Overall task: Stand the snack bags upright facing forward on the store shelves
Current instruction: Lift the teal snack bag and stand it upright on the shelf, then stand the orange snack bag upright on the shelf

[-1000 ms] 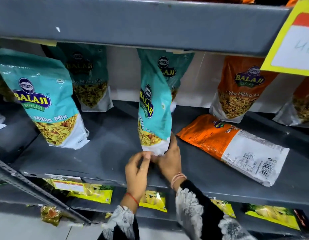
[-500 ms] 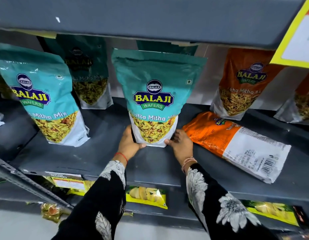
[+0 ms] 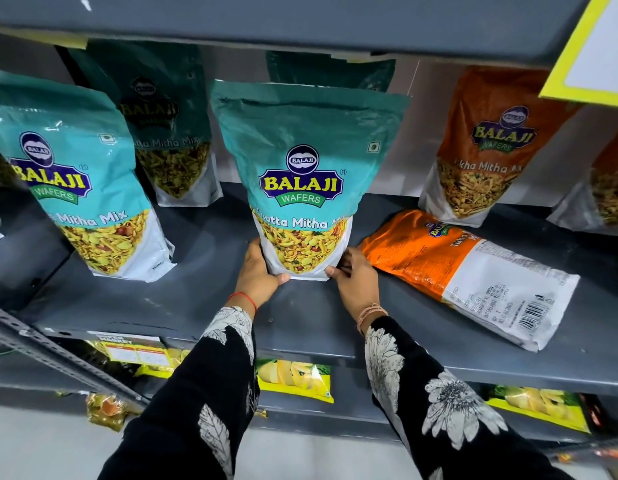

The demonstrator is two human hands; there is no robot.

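At the shelf's (image 3: pixel 203 306) left end a teal bag (image 3: pixel 75 181) stands, its left side cut off. A dark bag (image 3: pixel 169 133) behind it is hard to read. The left hand (image 3: pixel 257 275) and right hand (image 3: pixel 354 282) press the middle bag's (image 3: pixel 304 181) bottom corners; it stands upright, facing forward, hiding another. An orange bag (image 3: pixel 473 271) lies flat near the right front edge.

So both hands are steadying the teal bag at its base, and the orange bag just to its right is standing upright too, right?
Not quite. The head view shows the left hand and right hand at the base of the teal bag, but the orange bag to its right lies flat on the shelf, back panel up.
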